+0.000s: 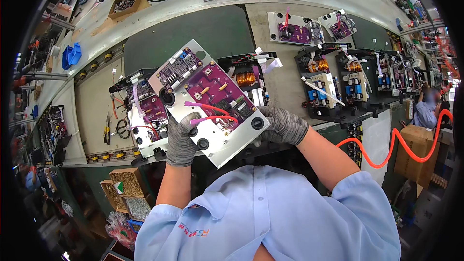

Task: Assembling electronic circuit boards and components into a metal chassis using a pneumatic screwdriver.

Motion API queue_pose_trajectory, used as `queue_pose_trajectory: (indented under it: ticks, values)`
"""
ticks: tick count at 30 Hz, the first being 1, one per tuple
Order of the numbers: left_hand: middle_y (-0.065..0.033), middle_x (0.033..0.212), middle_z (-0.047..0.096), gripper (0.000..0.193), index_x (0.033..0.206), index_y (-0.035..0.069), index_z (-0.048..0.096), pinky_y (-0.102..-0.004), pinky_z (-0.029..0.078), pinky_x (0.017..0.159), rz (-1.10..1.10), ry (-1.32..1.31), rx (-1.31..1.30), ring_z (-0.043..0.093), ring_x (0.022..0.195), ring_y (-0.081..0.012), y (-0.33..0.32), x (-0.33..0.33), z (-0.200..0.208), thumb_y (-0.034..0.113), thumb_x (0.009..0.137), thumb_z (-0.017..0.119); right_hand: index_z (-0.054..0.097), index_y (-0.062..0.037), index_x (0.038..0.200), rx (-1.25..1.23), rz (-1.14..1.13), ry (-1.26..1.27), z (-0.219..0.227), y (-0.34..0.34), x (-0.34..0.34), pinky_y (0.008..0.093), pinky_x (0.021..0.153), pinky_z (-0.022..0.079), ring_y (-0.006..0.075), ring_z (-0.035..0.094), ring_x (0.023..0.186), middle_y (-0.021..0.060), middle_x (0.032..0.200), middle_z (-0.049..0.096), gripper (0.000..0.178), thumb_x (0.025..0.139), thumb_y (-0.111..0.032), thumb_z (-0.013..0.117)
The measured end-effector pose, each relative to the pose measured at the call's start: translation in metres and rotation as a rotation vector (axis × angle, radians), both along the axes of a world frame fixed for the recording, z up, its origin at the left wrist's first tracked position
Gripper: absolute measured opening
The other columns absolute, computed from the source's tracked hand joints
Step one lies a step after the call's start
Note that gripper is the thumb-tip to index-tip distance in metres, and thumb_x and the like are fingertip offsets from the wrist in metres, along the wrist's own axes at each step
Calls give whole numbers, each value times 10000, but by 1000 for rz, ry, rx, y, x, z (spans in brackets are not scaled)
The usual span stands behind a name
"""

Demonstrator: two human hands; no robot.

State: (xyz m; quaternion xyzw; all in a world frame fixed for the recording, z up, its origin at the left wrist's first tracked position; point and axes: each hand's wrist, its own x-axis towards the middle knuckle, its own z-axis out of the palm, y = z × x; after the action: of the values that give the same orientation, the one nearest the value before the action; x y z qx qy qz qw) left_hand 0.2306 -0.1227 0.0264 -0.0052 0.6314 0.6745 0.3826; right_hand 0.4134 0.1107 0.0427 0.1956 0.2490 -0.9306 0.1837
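Both gloved hands hold up a silver metal plate (pixel 217 151) at a slant in front of my chest. On it is mounted a purple circuit board (pixel 212 87), with two pink-red wires (pixel 209 108) loose near its lower end. My left hand (pixel 181 141) grips the plate's lower left edge, its thumb on the face. My right hand (pixel 285 126) is closed on the right corner, its fingertips partly hidden. Behind the plate sits a black-framed unit with a copper coil (pixel 245 78). A similar plate with a purple board (pixel 153 107) lies just left of it.
Several black-framed units (pixel 321 84) stand along the bench at right. Plates with purple boards (pixel 295 34) lie behind them. Pliers (pixel 107 129) rest at left. Cardboard boxes of screws (pixel 126 181) stand below the bench; a coiled orange hose (pixel 377 162) hangs at right.
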Motion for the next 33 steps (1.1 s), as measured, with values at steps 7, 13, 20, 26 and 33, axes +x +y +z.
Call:
queue_pose_trajectory:
  ticks: [7, 13, 20, 26, 33]
  values:
    - [9, 718, 580, 253, 940, 79, 585, -191, 368, 417, 157, 41, 79, 548, 524, -71, -2, -12, 17, 254, 809, 712, 564, 11, 1294, 102, -120, 195, -7, 2, -7, 366, 917, 558, 202, 654, 1008, 106, 1118, 652, 619, 786, -218, 832]
    - [63, 630, 477, 204, 815, 114, 570, -186, 297, 409, 259, 106, 16, 415, 460, -31, -4, -28, 23, 238, 773, 727, 635, -11, 1159, 309, -218, 140, -1, 15, -5, 354, 852, 572, 199, 669, 917, 83, 1003, 661, 419, 807, -167, 800]
    - [68, 616, 437, 187, 719, 116, 558, -189, 258, 441, 156, 122, 33, 375, 492, -20, -29, -34, 17, 231, 781, 693, 657, -19, 1114, 635, -215, 133, 18, 25, -32, 326, 787, 577, 164, 676, 863, 70, 963, 684, 277, 865, -106, 739]
    - [71, 608, 459, 258, 742, 118, 569, -199, 237, 394, 229, 323, -19, 370, 434, -27, -30, -23, 49, 318, 800, 721, 628, -5, 1097, 1575, 245, 423, -11, -7, -99, 346, 817, 552, 240, 693, 900, 146, 940, 701, 256, 909, -170, 686]
    - [7, 704, 526, 156, 967, 36, 579, -232, 427, 484, 81, 216, 87, 504, 538, -81, -102, -57, -13, 186, 939, 613, 627, 8, 1101, 1155, 28, 147, -12, -31, -165, 325, 806, 551, 182, 667, 860, 112, 952, 702, 319, 927, -250, 700]
